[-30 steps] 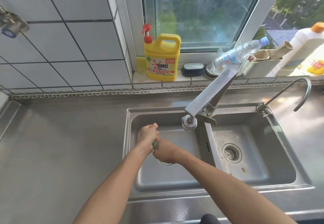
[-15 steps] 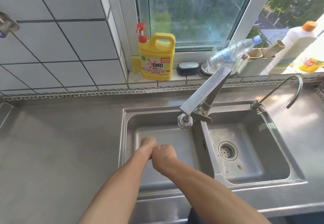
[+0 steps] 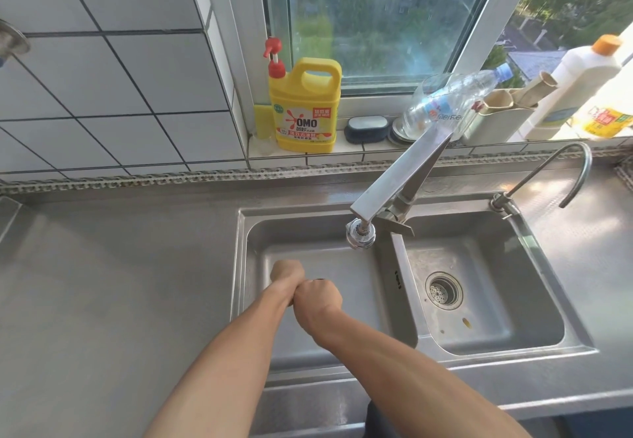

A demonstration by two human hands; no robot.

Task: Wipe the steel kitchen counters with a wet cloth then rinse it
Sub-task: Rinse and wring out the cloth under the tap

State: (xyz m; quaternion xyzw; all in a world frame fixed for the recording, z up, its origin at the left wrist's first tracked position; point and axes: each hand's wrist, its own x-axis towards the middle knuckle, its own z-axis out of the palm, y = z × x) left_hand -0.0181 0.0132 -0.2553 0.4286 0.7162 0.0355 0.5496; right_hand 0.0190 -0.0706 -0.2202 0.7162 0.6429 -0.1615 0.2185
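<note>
Fists of left hand and right hand touch over the left sink basin, fingers curled, presumably wringing the cloth, hidden inside them, axis running between both hands.

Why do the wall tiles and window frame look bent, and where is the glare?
Head view: the wide-angle lens bows the wall tiles and window frame; sunlight glares off the counter at right and overexposes the white bottle.
</note>
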